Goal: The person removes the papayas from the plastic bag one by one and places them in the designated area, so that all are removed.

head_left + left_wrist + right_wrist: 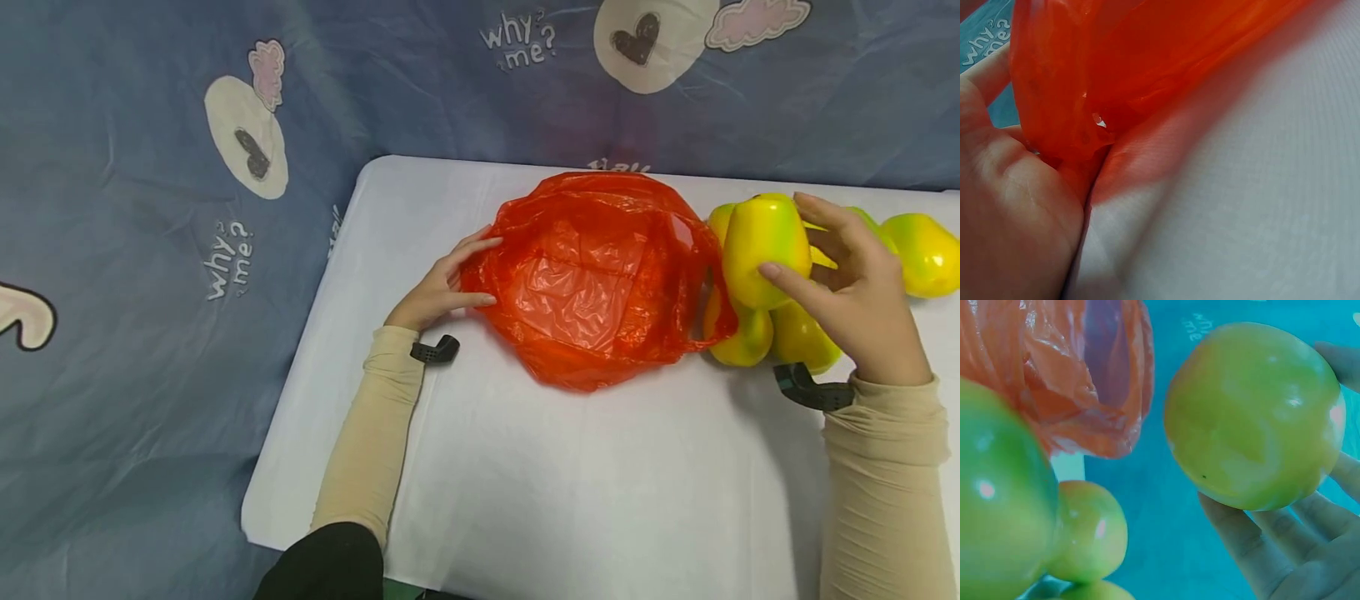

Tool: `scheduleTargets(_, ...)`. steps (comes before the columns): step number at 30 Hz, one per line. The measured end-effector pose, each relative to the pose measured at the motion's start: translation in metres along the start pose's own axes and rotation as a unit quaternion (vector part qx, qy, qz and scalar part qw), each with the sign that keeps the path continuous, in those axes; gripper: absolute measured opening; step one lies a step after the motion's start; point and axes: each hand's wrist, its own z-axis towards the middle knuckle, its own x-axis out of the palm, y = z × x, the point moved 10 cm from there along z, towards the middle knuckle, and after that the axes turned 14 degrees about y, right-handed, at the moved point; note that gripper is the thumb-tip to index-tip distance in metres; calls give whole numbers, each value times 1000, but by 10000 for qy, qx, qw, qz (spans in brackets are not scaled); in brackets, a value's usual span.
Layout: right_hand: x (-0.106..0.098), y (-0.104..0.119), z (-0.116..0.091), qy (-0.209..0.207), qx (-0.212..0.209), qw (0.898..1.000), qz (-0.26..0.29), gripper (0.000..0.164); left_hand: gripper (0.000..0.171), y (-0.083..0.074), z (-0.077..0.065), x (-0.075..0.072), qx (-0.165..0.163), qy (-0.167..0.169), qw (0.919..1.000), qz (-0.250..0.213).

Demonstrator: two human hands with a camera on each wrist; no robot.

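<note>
A red plastic bag (pixel 585 275) lies spread on the white table with its mouth facing up. My left hand (pixel 431 292) touches the bag's left side, fingers and thumb apart and fairly straight. The left wrist view shows the palm beside the bag (pixel 1141 56), which hides part of the fingers. Right of the bag, my right hand (pixel 862 275) holds up a glossy yellow-green fruit (pixel 765 250), thumb on one side and fingers on the other. In the right wrist view the held fruit (pixel 1254 419) looks round; its exact kind is unclear.
Several similar yellow-green fruits (pixel 806 337) lie beneath and around the right hand, one (pixel 926 254) farther right. A bag handle loop (pixel 716 321) reaches over to them. The white table (pixel 585 483) meets a blue patterned cloth (pixel 420 92) at its back and left.
</note>
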Motion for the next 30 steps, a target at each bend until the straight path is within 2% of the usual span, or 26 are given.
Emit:
scheduleTargets(7,-11,-2,-2,-242,-74,9996,83,73,76,2,-7,-5,-30,-139,9998,110)
scheduleTargets(19,-44,-15,-20,-945,243,9952,49,71,77,1,-3,-3,74,-66,9999,52)
scheduleTargets(25,-59,-31,-33,-1338,567,9894,51,68,77,1,0,-1,24,-43,10000,32)
scheduleTargets(30,-74,-47,-43,-1482,737,9861,-131,67,76,1,3,0,25,-14,10000,24)
